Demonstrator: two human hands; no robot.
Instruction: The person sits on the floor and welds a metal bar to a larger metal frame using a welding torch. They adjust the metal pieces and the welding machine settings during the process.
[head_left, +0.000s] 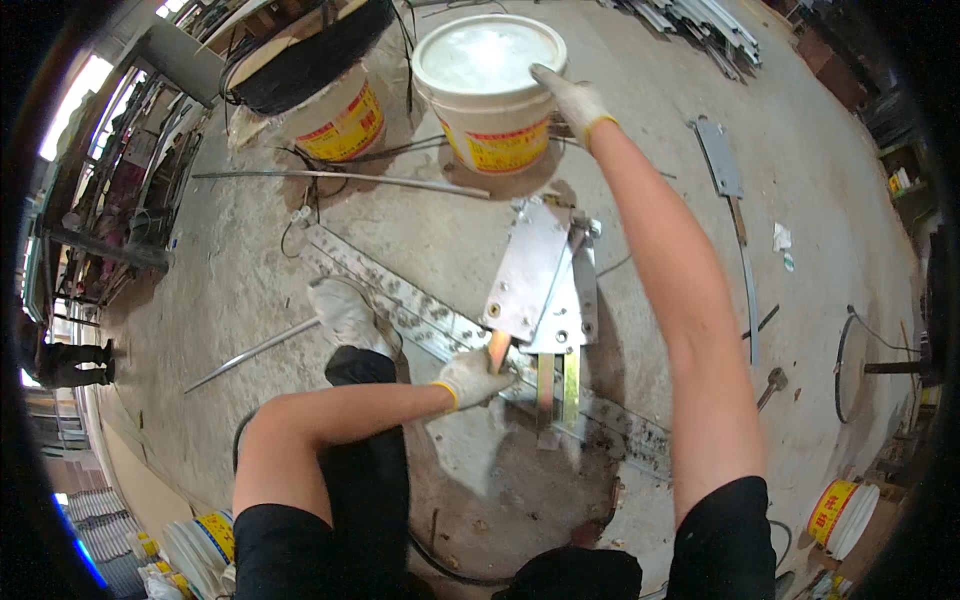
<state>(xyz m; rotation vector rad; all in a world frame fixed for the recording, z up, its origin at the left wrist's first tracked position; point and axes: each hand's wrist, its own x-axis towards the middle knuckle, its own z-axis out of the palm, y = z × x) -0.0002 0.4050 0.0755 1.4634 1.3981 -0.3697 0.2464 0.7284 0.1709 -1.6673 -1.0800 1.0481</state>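
Observation:
My left hand (475, 378), in a white work glove with a yellow cuff, is closed round a narrow flat metal bar (499, 345). That bar runs out from under a silver metal plate (522, 275) with holes at its corners. Beside it lie more such plates (562, 315) with flat bars, overlapping across a long perforated metal strip (400, 305). My right arm stretches far forward. The gloved right hand (580, 100) grips the rim of a white lidded bucket (487, 55) with a yellow and red label; its lower fingers are partly hidden.
A second bucket (345, 120) with a black-edged load stands at the far left. A thin rod (340, 178) and a tube (250, 355) lie on the concrete floor. Another plate with a bar (720, 160) lies to the right. My shoe (350, 315) is beside the strip.

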